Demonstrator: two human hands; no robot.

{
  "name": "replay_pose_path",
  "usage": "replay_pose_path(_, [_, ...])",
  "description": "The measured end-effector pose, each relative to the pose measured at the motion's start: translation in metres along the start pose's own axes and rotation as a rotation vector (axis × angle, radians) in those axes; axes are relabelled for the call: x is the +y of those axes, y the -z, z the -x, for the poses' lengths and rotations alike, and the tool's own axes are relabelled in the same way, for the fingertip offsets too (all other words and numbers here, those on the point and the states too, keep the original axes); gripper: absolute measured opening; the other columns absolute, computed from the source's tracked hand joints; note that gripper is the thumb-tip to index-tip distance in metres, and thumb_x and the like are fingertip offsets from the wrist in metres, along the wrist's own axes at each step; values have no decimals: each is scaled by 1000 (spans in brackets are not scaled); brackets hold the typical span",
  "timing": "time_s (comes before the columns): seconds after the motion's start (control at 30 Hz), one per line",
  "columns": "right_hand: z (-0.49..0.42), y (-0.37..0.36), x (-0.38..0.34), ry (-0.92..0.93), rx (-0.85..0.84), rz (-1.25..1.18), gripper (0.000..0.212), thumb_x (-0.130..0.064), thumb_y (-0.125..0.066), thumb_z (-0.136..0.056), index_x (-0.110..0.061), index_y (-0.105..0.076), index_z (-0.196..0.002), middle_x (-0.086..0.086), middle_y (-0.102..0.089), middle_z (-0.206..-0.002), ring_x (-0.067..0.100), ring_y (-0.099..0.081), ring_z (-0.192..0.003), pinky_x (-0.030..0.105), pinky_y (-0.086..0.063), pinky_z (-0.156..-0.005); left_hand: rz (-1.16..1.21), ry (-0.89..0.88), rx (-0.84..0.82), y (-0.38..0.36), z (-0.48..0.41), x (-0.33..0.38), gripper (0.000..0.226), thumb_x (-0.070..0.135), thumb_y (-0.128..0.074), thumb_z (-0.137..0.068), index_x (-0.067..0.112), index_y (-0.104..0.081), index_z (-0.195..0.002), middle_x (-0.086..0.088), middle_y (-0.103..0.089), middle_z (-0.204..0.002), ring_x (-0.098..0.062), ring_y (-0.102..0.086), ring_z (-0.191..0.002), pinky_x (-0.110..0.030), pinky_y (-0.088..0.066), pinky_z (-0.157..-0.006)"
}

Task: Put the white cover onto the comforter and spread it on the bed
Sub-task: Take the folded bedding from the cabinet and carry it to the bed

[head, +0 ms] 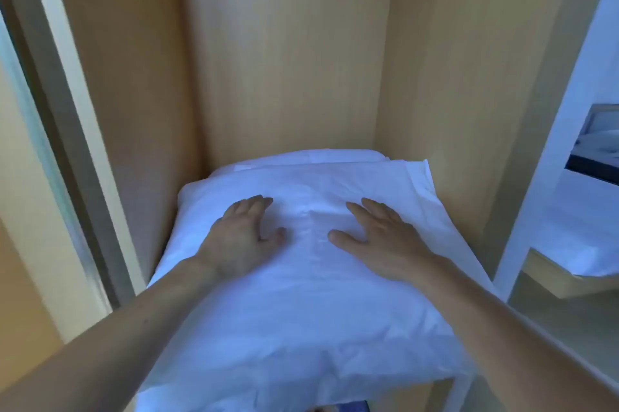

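So here's me at the closet (284,59), the light wood kind, with side panels running up both sides of the frame and a plain back panel filling the top middle. The white cover (301,311) is folded into a fat stack that takes up pretty much the whole lower middle of the frame, wedged between the two side walls. Its top layer is thin and crinkly, and one loose corner pokes up against the right wall. Behind it, toward the back panel, there's a puffier white layer (301,157) peeking out. I honestly can't tell if that's the comforter or just more of the same fabric.

Both my hands are flat on top of the stack, palms down, not gripping anything. My left hand (243,234) sits left of centre with the fingers close together and pointing toward the back. My right hand (382,240) is right of centre with its fingers spread and the thumb sticking out toward the other hand. There's a gap of wrinkled fabric between them.

Along the left edge of the frame there's a pale door frame (67,110), slanting. Way over at the right edge you can see the bed (576,244), with white bedding on it, well apart from the stack.
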State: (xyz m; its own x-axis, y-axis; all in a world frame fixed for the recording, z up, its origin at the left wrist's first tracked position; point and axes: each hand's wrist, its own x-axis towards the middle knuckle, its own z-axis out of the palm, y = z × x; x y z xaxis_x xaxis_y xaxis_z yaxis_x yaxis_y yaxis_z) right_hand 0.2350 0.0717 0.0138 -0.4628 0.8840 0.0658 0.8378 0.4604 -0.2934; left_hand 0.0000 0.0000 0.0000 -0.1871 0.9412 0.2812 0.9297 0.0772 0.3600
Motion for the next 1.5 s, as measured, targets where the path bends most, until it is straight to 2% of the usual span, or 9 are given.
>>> replay_pose_path(0.07, [-15, -1, 12, -43, -26, 6, 84, -79, -29, -89, -36, -6, -157, -11, 3, -166, 20, 4, -153, 54, -13, -120, -47, 61, -33, -8, -10, -5, 100, 83, -25, -72, 30, -19, -156, 9, -15, -164, -15, -10, -151, -40, -18, -121])
replay_pose_path(0.23, [-43, -5, 45, -154, -61, 40, 104, -91, -28, -77, -35, 6, -157, -7, 13, -165, 27, 14, -152, 67, -5, -114, -158, 240, -66, -28, -24, -8, 85, 84, -29, -83, 45, -3, -154, 11, 4, -165, -17, 9, -151, -53, -12, -116])
replay_pose_path(0.4, [-51, -8, 65, -318, -55, -123, 142, -102, -45, -51, -31, 22, -154, -1, 27, -162, 37, 21, -149, 73, -3, -110, -214, 451, -24, -36, -31, -13, 101, 100, -16, -57, 53, 0, -145, 8, -6, -156, -31, -5, -145, -64, -23, -105])
replay_pose_path(0.6, [-48, -13, 85, -468, -80, -220, 159, -104, -50, -36, -28, 26, -153, 6, 27, -162, 44, 14, -149, 67, -10, -115, -141, 607, -76, -33, -27, -22, 111, 104, -23, -52, 52, 6, -146, 7, -1, -158, -38, 0, -146, -70, -17, -107])
replay_pose_path(1.0, [-46, -42, 101, -562, -76, -370, 183, -104, -56, -11, -21, 27, -152, 14, -20, -162, 35, -32, -143, 49, -33, -114, -69, 760, 31, -56, -18, -30, 138, 107, -29, -36, 26, -11, -146, -11, -28, -146, -37, -36, -130, -57, -33, -105])
replay_pose_path(1.1, [-45, -45, 107, -593, -45, -363, 187, -103, -57, -9, -11, 15, -155, 12, -26, -159, 32, -35, -142, 47, -34, -113, -89, 807, -7, -53, -16, -33, 146, 107, -36, -37, 16, -11, -148, -14, -41, -142, -35, -37, -134, -53, -31, -109])
replay_pose_path(1.27, [-49, -52, 115, -636, -40, -330, 168, -102, -57, -4, -12, -39, -144, 8, -44, -143, 30, -48, -127, 46, -42, -105, -105, 852, -74, -53, -17, -38, 152, 109, -33, -27, 10, -28, -142, -13, -40, -144, -33, -32, -137, -51, -27, -111])
replay_pose_path(1.4, [-46, -58, 115, -613, -72, -416, 161, -100, -63, -10, -16, -34, -144, 5, -44, -142, 29, -50, -125, 46, -45, -103, -65, 870, -114, -57, -16, -39, 136, 109, -35, -29, 21, -35, -133, -9, -36, -141, -37, -27, -137, -56, -24, -111])
replay_pose_path(1.5, [-43, -64, 116, -567, -70, -493, 158, -98, -67, -15, -16, -33, -145, 1, -46, -142, 26, -52, -124, 43, -47, -103, 110, 828, -134, -58, -12, -46, 142, 107, -42, -30, 19, -29, -140, -12, -42, -134, -36, -44, -124, -49, -39, -102])
